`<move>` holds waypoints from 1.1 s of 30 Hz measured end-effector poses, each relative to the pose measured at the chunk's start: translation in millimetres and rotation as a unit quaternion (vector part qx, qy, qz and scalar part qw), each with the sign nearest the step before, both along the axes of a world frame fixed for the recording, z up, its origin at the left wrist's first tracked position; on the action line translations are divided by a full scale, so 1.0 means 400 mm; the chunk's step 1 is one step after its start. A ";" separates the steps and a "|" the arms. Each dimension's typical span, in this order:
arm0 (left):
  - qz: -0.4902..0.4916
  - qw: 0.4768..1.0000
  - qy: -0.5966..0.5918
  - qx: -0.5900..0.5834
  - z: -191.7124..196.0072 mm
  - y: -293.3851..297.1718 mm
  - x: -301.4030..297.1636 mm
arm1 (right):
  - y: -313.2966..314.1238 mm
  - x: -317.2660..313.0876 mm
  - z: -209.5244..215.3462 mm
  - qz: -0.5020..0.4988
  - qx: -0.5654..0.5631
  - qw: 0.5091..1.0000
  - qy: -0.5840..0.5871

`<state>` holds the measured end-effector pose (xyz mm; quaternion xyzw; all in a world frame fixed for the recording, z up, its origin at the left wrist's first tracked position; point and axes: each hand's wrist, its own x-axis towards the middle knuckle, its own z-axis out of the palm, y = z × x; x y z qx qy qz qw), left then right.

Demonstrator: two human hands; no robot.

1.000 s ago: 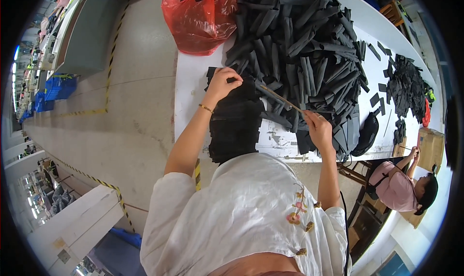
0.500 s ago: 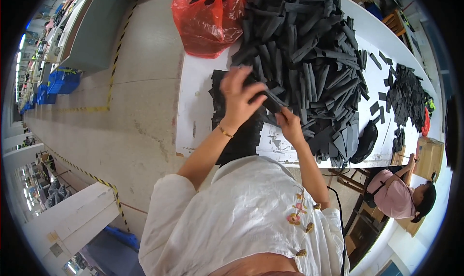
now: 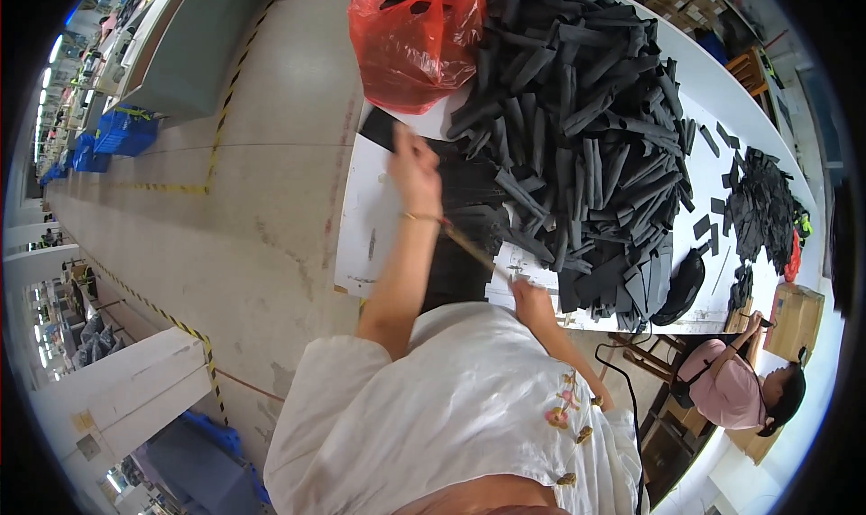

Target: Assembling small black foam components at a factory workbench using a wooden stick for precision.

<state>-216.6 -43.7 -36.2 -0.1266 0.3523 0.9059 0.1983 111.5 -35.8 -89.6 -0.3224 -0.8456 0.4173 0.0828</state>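
Note:
My left hand [image 3: 417,170] reaches out over a flat stack of black pieces [image 3: 465,210] on the white table [image 3: 372,210]. It is blurred, so its grip is unclear. My right hand [image 3: 532,300] sits near the table's front edge, closed on a thin brown stick [image 3: 469,244] that slants up toward my left wrist. A big heap of black strips [image 3: 586,127] lies just right of both hands.
A red plastic bag [image 3: 413,35] stands at the table's far left end. Smaller black pieces [image 3: 762,204] lie farther right. A seated person in pink [image 3: 731,389] works at a cardboard box [image 3: 794,309]. Grey floor with yellow-black tape lies to the left.
My left hand has moved from the heap out over the flat black stack. My right hand has drawn back to the table's front edge with the stick.

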 end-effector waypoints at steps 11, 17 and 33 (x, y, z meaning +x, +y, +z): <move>-0.119 0.991 -0.050 0.021 -0.005 0.052 -0.017 | 0.079 -0.078 0.170 -0.062 0.054 0.996 0.033; -0.132 0.988 -0.077 0.034 -0.017 0.054 0.032 | 0.094 -0.125 0.163 -0.060 0.099 0.992 0.058; -0.264 0.964 -0.037 -0.005 0.037 0.061 0.266 | 0.082 -0.305 0.132 -0.132 0.078 0.984 0.095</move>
